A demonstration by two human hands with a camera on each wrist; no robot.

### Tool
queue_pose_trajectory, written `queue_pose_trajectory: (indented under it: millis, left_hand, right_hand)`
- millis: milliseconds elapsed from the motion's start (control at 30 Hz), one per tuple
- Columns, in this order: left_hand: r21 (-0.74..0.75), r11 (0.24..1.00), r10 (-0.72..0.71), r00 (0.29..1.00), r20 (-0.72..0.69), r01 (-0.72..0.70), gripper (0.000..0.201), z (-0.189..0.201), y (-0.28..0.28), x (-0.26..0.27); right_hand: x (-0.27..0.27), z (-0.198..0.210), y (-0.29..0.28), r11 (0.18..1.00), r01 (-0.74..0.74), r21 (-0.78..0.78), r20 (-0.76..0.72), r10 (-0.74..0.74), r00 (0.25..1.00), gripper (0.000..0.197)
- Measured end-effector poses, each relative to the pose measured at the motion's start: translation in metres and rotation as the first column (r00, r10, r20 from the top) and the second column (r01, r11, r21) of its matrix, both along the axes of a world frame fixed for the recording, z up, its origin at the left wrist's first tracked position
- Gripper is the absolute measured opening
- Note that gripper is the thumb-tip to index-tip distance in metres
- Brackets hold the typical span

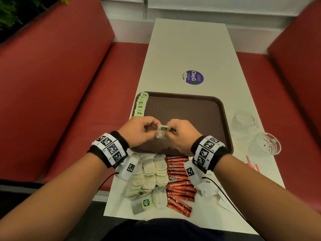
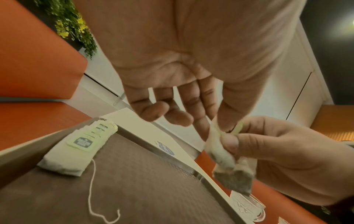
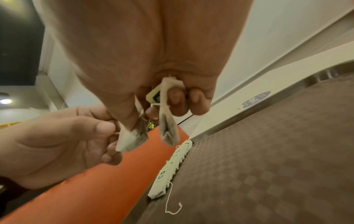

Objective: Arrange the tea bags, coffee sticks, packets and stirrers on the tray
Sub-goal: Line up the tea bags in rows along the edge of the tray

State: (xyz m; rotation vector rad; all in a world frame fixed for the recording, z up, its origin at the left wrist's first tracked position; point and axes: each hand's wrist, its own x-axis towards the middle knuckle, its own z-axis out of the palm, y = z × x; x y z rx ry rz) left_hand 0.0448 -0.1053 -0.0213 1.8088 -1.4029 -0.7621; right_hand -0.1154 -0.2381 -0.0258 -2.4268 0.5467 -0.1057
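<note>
Presumably both hands [image 1: 139, 130] [image 1: 182, 132] pinched one tea bag [image 1: 162, 132] above tray [image 1: 224, 119]; best straighten tag & string b4 placing.

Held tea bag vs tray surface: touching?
Apart. In the left wrist view the tea bag, pinched by the left hand and the right hand, hangs above the tray; white table and red seat show behind its lower end.
</note>
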Motion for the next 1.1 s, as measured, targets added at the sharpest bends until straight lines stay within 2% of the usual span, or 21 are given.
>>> queue_pose_trajectory:
  millis: [167,333,400,467,567,633,700,800,900,1000,1100]
  left_hand:
    - [-0.025,0.999,0.028,0.991,0.128,-0.025,0.007,-0.003,0.003,0.014]
    - [0.002,0.979,0.198,0.963,0.182,-0.201,0.002,-0.011,0.003,0.045]
    - [0.085,0.961,0.228,0.926,0.302,-0.265,0.003,-0.016,0.003,0.06]
    - [0.234,0.931,0.177,0.907,0.383,-0.28,0.008,-0.026,0.002,0.072]
    - [0.414,0.874,0.091,0.924,0.372,-0.253,0.016,-0.044,-0.001,0.081]
    - [0.427,0.866,0.104,0.927,0.359,-0.262,0.015,-0.057,-0.004,0.082]
    - [0.394,0.86,0.178,0.914,0.364,-0.324,0.009,-0.065,-0.008,0.085]
    - [0.386,0.822,0.288,0.891,0.35,-0.418,0.013,-0.071,-0.016,0.09]
    - [0.397,0.783,0.339,0.863,0.374,-0.48,0.023,-0.068,-0.022,0.092]
    - [0.385,0.783,0.31,0.842,0.442,-0.49,0.033,-0.063,-0.029,0.089]
    - [0.431,0.793,0.187,0.845,0.5,-0.43,0.037,-0.057,-0.037,0.08]
  right_hand:
    - [0.021,-0.003,0.004,0.995,-0.085,-0.046,-0.044,0.083,0.996,0.021]
    - [0.03,-0.003,0.005,0.993,-0.005,0.116,-0.055,0.012,0.998,0.021]
    - [0.03,-0.004,0.003,0.986,0.017,0.168,-0.101,0.0,0.995,0.02]
    - [0.03,-0.004,0.001,0.983,0.025,0.181,-0.142,0.001,0.99,0.021]
    - [0.03,-0.004,-0.001,0.983,0.04,0.18,-0.168,-0.01,0.986,0.032]
    - [0.029,-0.004,-0.003,0.988,0.041,0.146,-0.178,-0.015,0.984,0.041]
    - [0.03,-0.006,-0.005,0.996,0.025,0.087,-0.175,-0.01,0.984,0.042]
    - [0.03,-0.009,-0.007,0.996,0.031,0.079,-0.162,-0.018,0.987,0.038]
    - [0.029,-0.01,-0.007,0.992,0.057,0.112,-0.158,-0.039,0.987,0.031]
    - [0.029,-0.007,-0.007,0.995,0.066,0.076,-0.176,-0.052,0.983,0.021]
    - [0.03,-0.004,-0.007,0.994,0.092,0.054,-0.202,-0.079,0.976,0.01]
